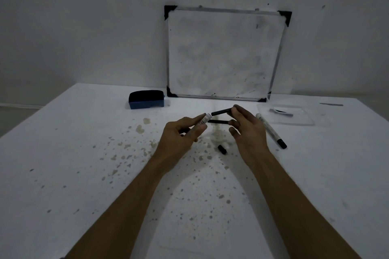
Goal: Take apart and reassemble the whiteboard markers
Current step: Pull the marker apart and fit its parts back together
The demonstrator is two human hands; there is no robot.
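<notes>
Left hand [182,132] is gripping the white marker barrel [203,120], fingers curled around it, open end pointing up and right toward the other hand. Right hand [245,126] is pinching a thin black rod [221,112], looks like the ink core, between thumb and fingertips; rod is running roughly level, its free end sitting just beside the barrel's open end, not clearly touching. A second black rod-shaped piece [219,121] is showing just below, between the two hands; can't tell whether the right hand's lower fingers are holding it or it's lying on the surface. Both hands are hovering above the white surface [84,153], which is carrying lots of dark speckled stains.

Small black cap piece [222,149] is lying on the surface below and between the hands. A whole marker [270,130], white body with black cap, is lying on the surface just right of the right hand. Blue-and-black eraser [146,99] is sitting far left. Smudged whiteboard [225,54] is leaning upright against the wall. A clear plastic case [290,114] is lying to the right, near the whiteboard's corner.
</notes>
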